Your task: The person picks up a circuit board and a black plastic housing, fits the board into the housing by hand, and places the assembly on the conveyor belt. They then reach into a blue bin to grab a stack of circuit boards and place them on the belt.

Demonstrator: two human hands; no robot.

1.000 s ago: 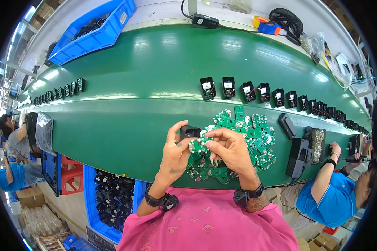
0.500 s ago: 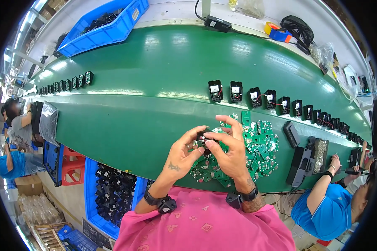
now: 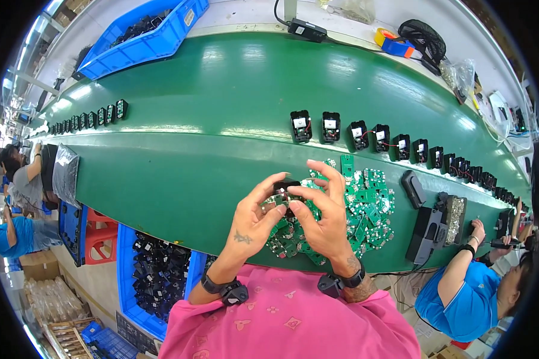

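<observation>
Between both hands, above the green bench, is a small black plastic housing (image 3: pixel 286 186) with a bit of circuit board at its near side. My left hand (image 3: pixel 253 222) grips it from the left, thumb and forefinger closed on its edges. From the other side my right hand (image 3: pixel 324 222) presses on it with thumb and forefinger, its other fingers raised. Fingers cover most of the piece, so how the board sits in it is hidden. Under and right of my hands lies a heap of green circuit boards (image 3: pixel 368 206).
A row of black housings with red wires (image 3: pixel 331 127) runs off to the right; another row (image 3: pixel 102 113) stands far left. Blue bins (image 3: pixel 156 51) hold black parts. A black device (image 3: pixel 426 233) and a metal-filled tray (image 3: pixel 455 220) sit near a co-worker in blue (image 3: pixel 464 296).
The whole view has shifted slightly. My fingers have moved a little on the black housing; both hands still hold it.
</observation>
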